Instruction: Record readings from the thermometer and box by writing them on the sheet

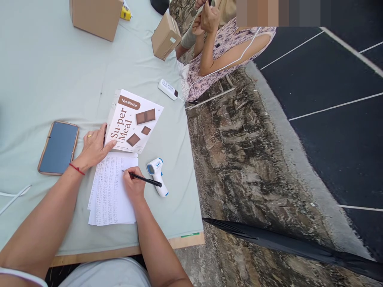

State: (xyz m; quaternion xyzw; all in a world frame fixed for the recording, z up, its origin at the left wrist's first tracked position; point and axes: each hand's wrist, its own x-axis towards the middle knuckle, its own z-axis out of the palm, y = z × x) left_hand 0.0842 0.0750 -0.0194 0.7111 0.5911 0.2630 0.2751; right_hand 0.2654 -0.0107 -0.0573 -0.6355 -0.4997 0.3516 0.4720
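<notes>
A white box [146, 135] with "Su-per Meal" lettering and brown chocolate pieces printed on it stands tilted over the top of some paper sheets [112, 191]. Against its lower left corner is my left hand [95, 145], thumb on the front and fingers along the side. My right hand [133, 185] grips a black pen [146, 180], whose tip points at the right part of the top sheet. Rows of small handwriting cover most of that page. Just right of the pen lies a white and blue infrared thermometer [158, 177].
On the pale green tablecloth [44, 91] lie a phone [59, 148], a small white device [168, 89] and a white cable [14, 197]. Cardboard boxes [95, 18] stand farther off. Beyond the table's right edge, a person in a patterned top [221, 56] sits over rough ground.
</notes>
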